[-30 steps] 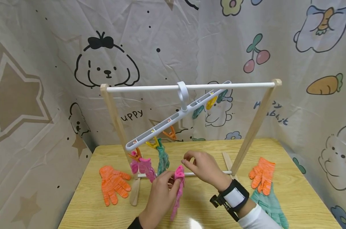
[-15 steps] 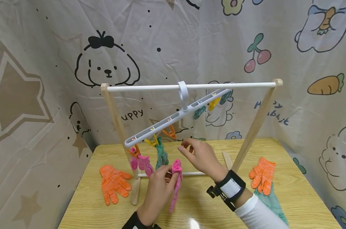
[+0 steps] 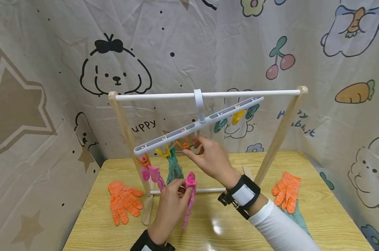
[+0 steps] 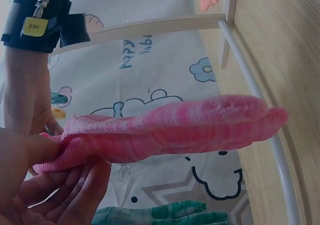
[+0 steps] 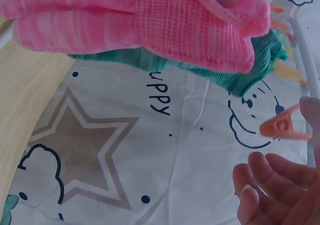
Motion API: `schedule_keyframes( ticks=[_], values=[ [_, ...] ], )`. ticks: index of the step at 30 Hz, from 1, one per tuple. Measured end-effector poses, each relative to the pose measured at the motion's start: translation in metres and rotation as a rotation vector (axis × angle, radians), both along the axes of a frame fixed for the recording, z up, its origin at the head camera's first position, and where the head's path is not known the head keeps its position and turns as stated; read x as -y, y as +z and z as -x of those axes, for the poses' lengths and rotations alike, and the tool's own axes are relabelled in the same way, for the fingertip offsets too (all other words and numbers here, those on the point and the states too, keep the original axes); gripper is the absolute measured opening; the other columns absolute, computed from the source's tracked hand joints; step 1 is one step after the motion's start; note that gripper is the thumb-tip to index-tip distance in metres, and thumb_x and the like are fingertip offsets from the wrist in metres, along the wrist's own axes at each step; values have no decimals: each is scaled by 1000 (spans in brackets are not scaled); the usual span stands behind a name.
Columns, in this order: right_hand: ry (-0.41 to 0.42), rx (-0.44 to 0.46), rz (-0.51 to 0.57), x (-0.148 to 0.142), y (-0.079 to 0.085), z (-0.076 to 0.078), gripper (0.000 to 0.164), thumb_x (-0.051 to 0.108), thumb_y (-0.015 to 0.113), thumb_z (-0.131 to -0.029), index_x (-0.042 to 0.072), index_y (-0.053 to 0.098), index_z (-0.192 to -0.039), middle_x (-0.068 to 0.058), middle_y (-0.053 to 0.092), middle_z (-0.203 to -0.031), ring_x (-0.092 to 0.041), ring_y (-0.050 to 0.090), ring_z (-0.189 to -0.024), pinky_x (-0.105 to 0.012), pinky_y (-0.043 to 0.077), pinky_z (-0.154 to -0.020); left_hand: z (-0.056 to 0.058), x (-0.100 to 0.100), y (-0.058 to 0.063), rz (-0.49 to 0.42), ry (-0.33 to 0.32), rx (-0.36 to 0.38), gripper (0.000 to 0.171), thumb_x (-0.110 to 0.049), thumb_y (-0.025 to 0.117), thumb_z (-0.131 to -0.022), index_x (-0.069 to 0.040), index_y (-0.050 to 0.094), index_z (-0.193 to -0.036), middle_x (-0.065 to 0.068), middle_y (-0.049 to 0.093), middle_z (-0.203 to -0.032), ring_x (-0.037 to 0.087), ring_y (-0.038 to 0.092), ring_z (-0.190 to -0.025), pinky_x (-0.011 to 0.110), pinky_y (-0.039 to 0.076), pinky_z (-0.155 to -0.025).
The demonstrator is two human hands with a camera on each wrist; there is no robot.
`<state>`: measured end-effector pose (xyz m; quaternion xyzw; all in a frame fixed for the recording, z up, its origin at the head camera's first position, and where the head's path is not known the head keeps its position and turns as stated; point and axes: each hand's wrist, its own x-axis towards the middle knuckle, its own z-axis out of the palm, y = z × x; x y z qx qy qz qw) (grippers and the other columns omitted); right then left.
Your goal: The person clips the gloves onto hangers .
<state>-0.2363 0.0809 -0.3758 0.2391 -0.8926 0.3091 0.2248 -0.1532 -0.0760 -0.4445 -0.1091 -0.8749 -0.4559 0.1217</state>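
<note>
My left hand (image 3: 172,202) pinches a pink knit glove (image 4: 165,130) at its cuff, and the glove's fingers hang down. My right hand (image 3: 213,158) is raised to an orange clip (image 3: 184,143) under the grey hanger (image 3: 173,134). In the right wrist view its thumb is right at the clip (image 5: 285,127), with the other fingers spread and apart from it. Further left on the hanger, a yellow clip (image 3: 163,152) holds a green glove (image 3: 174,169) and another orange clip (image 3: 144,161) holds a pink glove (image 3: 154,174).
The hanger hooks over the white rod (image 3: 255,93) of a wooden frame (image 3: 278,137). Two green clips and a yellow clip (image 3: 238,116) hang at its right end. One orange glove (image 3: 123,202) lies left on the table (image 3: 227,223); another (image 3: 286,191) overlaps a green glove (image 3: 297,216) at right.
My right hand has risen and moved left to the orange clip. My left hand has moved slightly up and left with the pink glove. The hanger has swung round, its right end shifting right.
</note>
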Motion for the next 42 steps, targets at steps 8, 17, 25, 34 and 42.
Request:
schedule_keyframes(
  ticks=[8,17,25,34,42],
  values=[
    [-42,-120,-21,14,1,5,43,45,80,-85,10,71,-108,0,66,-77,-9,56,-62,-18,38,-47,0,2,2,43,16,-18,8,-12,73,-92,-6,73,-97,5,71,-89,11,68,-75,15,54,-64],
    [-54,-154,11,22,7,7,35,41,80,-85,9,71,-98,3,50,-63,-8,39,-52,-20,24,-44,1,4,6,116,59,-48,9,-15,75,-90,-8,75,-95,0,71,-84,7,66,-71,18,52,-62],
    [-39,-91,47,26,15,8,31,38,79,-87,9,72,-96,2,53,-61,-9,42,-51,-20,27,-43,4,4,10,120,54,-46,9,-17,75,-91,-8,74,-94,2,73,-86,8,67,-72,17,53,-61],
    [-81,-75,38,28,20,9,31,41,80,-86,10,74,-88,2,67,-68,-7,52,-54,-20,35,-44,6,5,13,124,66,-66,10,-17,75,-90,-9,75,-95,3,73,-87,10,68,-71,19,52,-60],
    [-111,-61,32,32,21,9,35,45,81,-83,12,74,-90,3,67,-68,-7,53,-54,-21,33,-44,7,6,14,126,56,-61,10,-19,74,-91,-10,75,-97,2,73,-87,10,68,-72,19,52,-61]
  ],
)
